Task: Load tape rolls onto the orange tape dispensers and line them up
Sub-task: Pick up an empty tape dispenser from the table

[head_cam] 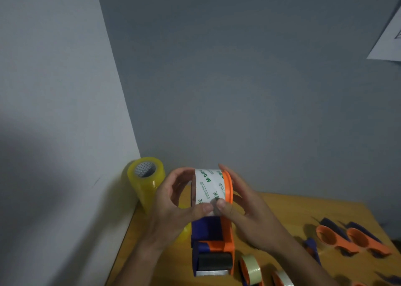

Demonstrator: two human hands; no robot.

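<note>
Your left hand [173, 201] and right hand [243, 207] both grip the dispenser [213, 238], raised above the table [282, 205]; thumbs pinch at its tape roll [209, 186]; yellow rolls [145, 181] stand by the wall.

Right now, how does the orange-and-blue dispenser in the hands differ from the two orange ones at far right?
The held orange-and-blue tape dispenser carries a white printed tape roll; the two orange dispensers at far right have empty hubs. The held one is gripped by the left hand and right hand; those two lie untouched on the wooden table. All share orange-and-blue bodies.
</note>
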